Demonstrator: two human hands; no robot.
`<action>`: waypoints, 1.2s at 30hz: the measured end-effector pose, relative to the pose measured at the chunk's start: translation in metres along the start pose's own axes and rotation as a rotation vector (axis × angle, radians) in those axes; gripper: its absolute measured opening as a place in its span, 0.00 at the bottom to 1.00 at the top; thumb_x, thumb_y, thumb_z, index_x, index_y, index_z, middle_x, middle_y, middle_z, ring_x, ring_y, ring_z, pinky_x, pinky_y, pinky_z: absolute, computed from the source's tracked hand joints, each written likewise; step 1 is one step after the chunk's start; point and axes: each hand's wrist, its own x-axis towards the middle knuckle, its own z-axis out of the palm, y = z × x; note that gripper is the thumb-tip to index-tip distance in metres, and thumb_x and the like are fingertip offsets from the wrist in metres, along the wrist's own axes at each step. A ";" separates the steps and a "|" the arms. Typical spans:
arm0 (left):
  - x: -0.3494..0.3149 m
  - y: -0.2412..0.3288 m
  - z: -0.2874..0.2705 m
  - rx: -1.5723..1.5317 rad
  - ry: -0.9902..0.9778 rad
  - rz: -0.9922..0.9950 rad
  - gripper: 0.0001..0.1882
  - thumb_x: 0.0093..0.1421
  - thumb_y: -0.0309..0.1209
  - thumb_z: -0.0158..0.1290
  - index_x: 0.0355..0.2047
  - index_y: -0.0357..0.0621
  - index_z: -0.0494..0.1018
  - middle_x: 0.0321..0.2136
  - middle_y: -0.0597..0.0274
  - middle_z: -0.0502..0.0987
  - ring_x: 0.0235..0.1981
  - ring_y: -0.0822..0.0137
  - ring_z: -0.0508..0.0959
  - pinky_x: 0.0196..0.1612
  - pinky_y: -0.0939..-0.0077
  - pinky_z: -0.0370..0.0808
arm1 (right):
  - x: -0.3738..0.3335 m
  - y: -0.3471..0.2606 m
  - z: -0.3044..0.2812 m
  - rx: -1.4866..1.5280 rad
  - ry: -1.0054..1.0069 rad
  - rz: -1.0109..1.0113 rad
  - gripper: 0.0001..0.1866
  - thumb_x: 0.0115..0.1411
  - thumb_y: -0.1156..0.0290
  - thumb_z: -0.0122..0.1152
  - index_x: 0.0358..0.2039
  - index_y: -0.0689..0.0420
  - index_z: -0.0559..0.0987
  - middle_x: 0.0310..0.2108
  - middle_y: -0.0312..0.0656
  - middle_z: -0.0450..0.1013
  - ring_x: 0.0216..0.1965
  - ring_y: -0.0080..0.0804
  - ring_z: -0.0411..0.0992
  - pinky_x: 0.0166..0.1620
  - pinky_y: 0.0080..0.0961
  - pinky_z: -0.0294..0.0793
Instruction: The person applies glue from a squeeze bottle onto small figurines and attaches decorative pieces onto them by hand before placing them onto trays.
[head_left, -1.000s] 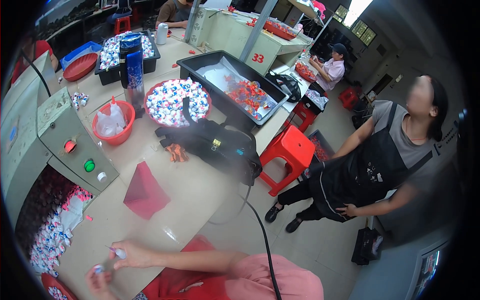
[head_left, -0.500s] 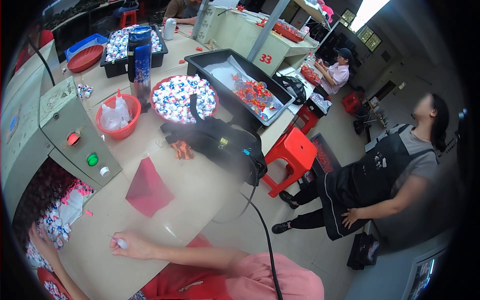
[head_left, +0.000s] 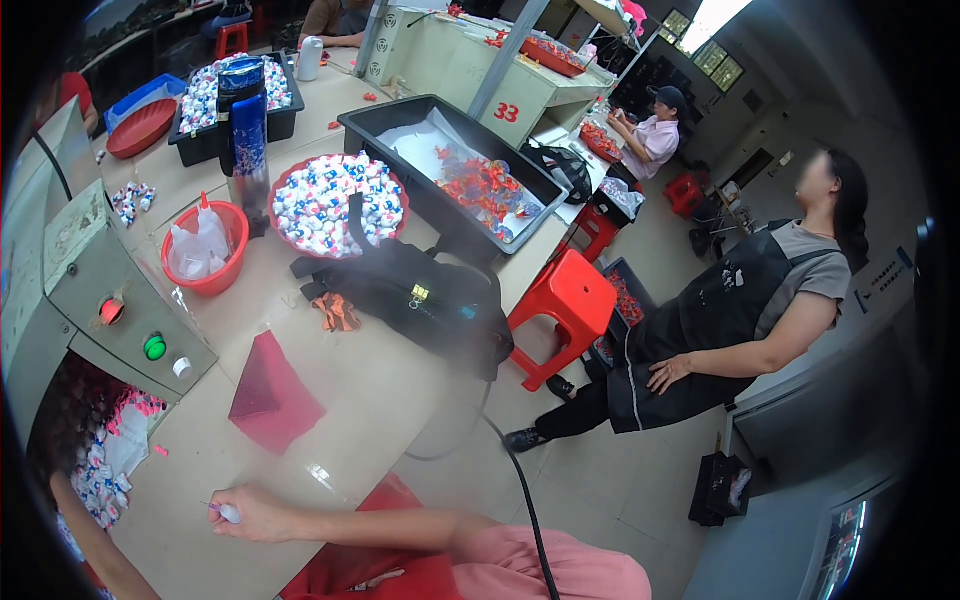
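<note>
My right hand (head_left: 258, 515) rests low over the table, its fingers closed around a small white bottle (head_left: 229, 513) with a thin needle tip pointing left. My left forearm (head_left: 95, 540) reaches up at the lower left, beside a heap of small white, blue and pink pieces (head_left: 98, 482) in the opening of a grey-green machine (head_left: 115, 285). The fingers of that hand are lost in shadow at the picture's rim. Beyond my right hand lies a folded dark-pink sheet (head_left: 275, 395) on the table.
A black bag (head_left: 420, 300), a red bowl of white-and-blue pieces (head_left: 335, 208), an orange-red bucket (head_left: 205, 250) and a tall flask (head_left: 245, 150) stand farther back. A black tray (head_left: 365, 125) holds orange pieces. A person in a dark apron (head_left: 720, 310) stands right, near a red stool (head_left: 565, 300).
The whole view has shifted, moving most things left and slightly upward. My left hand has gone deeper into the shadow. The standing person's legs have changed position. My right hand still holds the bottle.
</note>
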 end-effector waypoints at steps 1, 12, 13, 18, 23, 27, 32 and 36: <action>-0.035 0.069 -0.039 -0.014 -0.004 0.004 0.17 0.58 0.35 0.45 0.44 0.38 0.67 0.45 0.46 0.68 0.47 0.53 0.68 0.48 0.65 0.63 | 0.002 0.001 0.001 0.005 0.000 -0.003 0.10 0.48 0.71 0.60 0.28 0.61 0.71 0.24 0.42 0.71 0.28 0.34 0.70 0.33 0.27 0.68; -0.134 0.273 -0.150 -0.179 -0.031 0.063 0.16 0.57 0.34 0.45 0.42 0.37 0.69 0.42 0.49 0.71 0.45 0.54 0.70 0.46 0.67 0.65 | -0.006 0.002 -0.003 -0.022 0.016 -0.006 0.09 0.49 0.70 0.59 0.28 0.60 0.71 0.25 0.42 0.71 0.28 0.36 0.70 0.33 0.28 0.68; -0.144 0.295 -0.154 -0.194 -0.049 0.066 0.16 0.56 0.34 0.45 0.41 0.37 0.70 0.41 0.49 0.71 0.45 0.54 0.70 0.46 0.67 0.65 | -0.008 0.005 -0.006 -0.016 0.019 0.004 0.09 0.49 0.70 0.59 0.28 0.60 0.71 0.25 0.42 0.71 0.28 0.36 0.70 0.33 0.28 0.68; -0.090 0.108 -0.098 -0.170 -0.026 -0.154 0.15 0.56 0.34 0.46 0.40 0.37 0.71 0.40 0.50 0.73 0.44 0.55 0.71 0.45 0.67 0.66 | 0.003 0.019 0.017 -0.054 -0.008 -0.083 0.07 0.51 0.69 0.57 0.28 0.58 0.72 0.24 0.42 0.71 0.28 0.32 0.70 0.34 0.26 0.68; -0.243 0.154 -0.077 -0.532 -0.115 -0.074 0.11 0.50 0.25 0.50 0.36 0.40 0.68 0.34 0.57 0.72 0.35 0.63 0.72 0.39 0.71 0.69 | -0.003 0.024 -0.004 0.003 0.105 -0.004 0.06 0.50 0.72 0.60 0.29 0.58 0.75 0.24 0.38 0.73 0.26 0.24 0.70 0.32 0.21 0.70; -0.272 0.124 -0.045 -0.225 0.046 0.216 0.15 0.48 0.29 0.55 0.37 0.46 0.69 0.40 0.54 0.68 0.37 0.55 0.71 0.35 0.68 0.70 | 0.004 -0.011 0.004 0.023 -0.010 0.166 0.06 0.50 0.75 0.60 0.30 0.61 0.75 0.24 0.34 0.72 0.26 0.17 0.68 0.31 0.16 0.69; -0.247 0.137 -0.060 0.143 0.362 0.379 0.27 0.47 0.39 0.55 0.50 0.56 0.66 0.47 0.50 0.62 0.47 0.52 0.64 0.44 0.59 0.64 | 0.006 -0.011 0.007 0.027 0.066 0.182 0.07 0.51 0.74 0.60 0.30 0.61 0.75 0.23 0.33 0.71 0.24 0.15 0.67 0.28 0.13 0.67; -0.132 0.234 -0.056 -0.129 -0.173 0.296 0.16 0.54 0.39 0.47 0.41 0.47 0.71 0.35 0.45 0.72 0.41 0.53 0.71 0.45 0.58 0.65 | -0.010 -0.017 0.005 0.037 0.147 0.176 0.07 0.51 0.73 0.61 0.31 0.61 0.75 0.23 0.33 0.70 0.23 0.15 0.67 0.27 0.12 0.67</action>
